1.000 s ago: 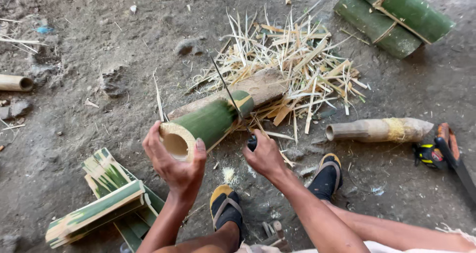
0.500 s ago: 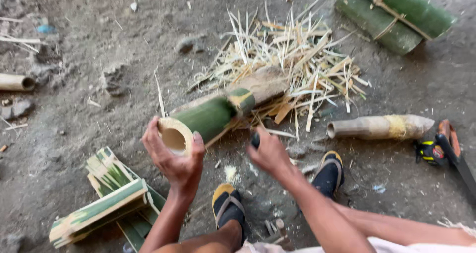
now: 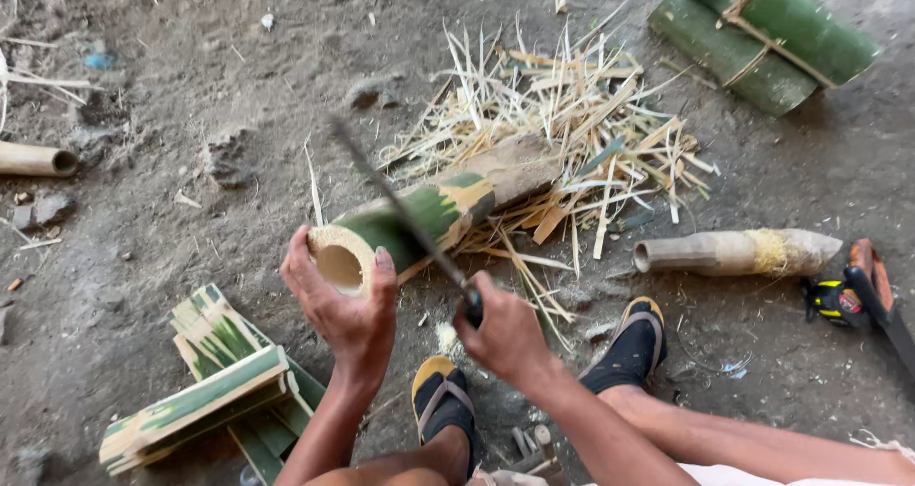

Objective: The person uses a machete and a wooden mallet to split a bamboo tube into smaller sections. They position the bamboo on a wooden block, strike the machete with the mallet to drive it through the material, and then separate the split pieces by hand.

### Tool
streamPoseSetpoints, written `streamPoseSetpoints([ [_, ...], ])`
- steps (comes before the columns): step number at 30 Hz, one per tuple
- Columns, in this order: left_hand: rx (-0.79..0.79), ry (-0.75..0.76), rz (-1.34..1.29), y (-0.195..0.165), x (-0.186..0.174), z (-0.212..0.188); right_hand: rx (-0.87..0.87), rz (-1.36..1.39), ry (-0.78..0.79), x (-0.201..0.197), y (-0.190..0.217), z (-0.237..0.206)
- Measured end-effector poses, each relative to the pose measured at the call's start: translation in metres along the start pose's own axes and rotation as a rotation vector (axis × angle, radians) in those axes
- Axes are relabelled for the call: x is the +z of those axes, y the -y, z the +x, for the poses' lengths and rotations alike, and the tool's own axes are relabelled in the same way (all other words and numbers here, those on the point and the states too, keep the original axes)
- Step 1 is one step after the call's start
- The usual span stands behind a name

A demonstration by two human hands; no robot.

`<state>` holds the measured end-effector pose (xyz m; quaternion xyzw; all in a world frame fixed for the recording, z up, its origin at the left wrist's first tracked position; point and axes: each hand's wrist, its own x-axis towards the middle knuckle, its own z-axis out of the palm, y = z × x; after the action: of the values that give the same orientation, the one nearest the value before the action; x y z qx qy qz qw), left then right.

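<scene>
A green bamboo tube lies tilted on the dirt, its hollow cut end towards me. My left hand grips that open end, thumb on one side and fingers over the rim. My right hand is closed on the handle of a long dark knife, whose blade slants up and left across the tube. My two feet in sandals rest just below the hands.
Split green bamboo slats are piled at lower left. Pale splinters and shavings lie behind the tube. A dry bamboo piece and a chainsaw are at right, bundled green halves at top right, a cane end at left.
My right hand has raised the knife: the blade now slants high across the tube, where before it sat low near the far end. The left hand keeps its grip on the rim.
</scene>
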<state>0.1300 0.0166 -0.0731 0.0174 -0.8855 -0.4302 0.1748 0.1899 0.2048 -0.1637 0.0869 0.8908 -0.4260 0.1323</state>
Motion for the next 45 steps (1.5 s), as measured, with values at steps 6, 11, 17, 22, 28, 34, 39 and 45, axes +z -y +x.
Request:
streamPoseSetpoints([
  [6, -0.054, -0.037, 0.017, 0.001, -0.001, 0.001, 0.110, 0.127, -0.103, -0.002, 0.010, 0.014],
  [11, -0.054, -0.020, 0.022, 0.002, 0.000, 0.002, -0.047, 0.142, 0.022, 0.016, -0.004, -0.001],
  [17, -0.083, -0.045, -0.026, 0.007, -0.009, 0.003, 0.131, 0.018, -0.244, 0.006, -0.028, 0.038],
  [22, 0.021, -0.035, 0.036, 0.012, -0.002, 0.002, 0.294, 0.199, -0.021, 0.014, -0.072, 0.042],
  [28, 0.001, -0.074, 0.020, 0.015, 0.000, 0.026, 0.373, 0.092, -0.216, 0.019, -0.103, 0.063],
  [34, 0.234, 0.110, 0.032, -0.003, -0.005, 0.064, 0.440, 0.376, -0.123, 0.009, -0.131, 0.045],
  [39, 0.263, 0.368, 0.278, -0.014, -0.031, 0.062, 0.372, 0.060, -0.246, 0.024, -0.116, 0.021],
  [45, 0.246, 0.096, 0.319, -0.002, -0.025, 0.038, 0.407, 0.121, 0.092, -0.032, 0.002, 0.004],
])
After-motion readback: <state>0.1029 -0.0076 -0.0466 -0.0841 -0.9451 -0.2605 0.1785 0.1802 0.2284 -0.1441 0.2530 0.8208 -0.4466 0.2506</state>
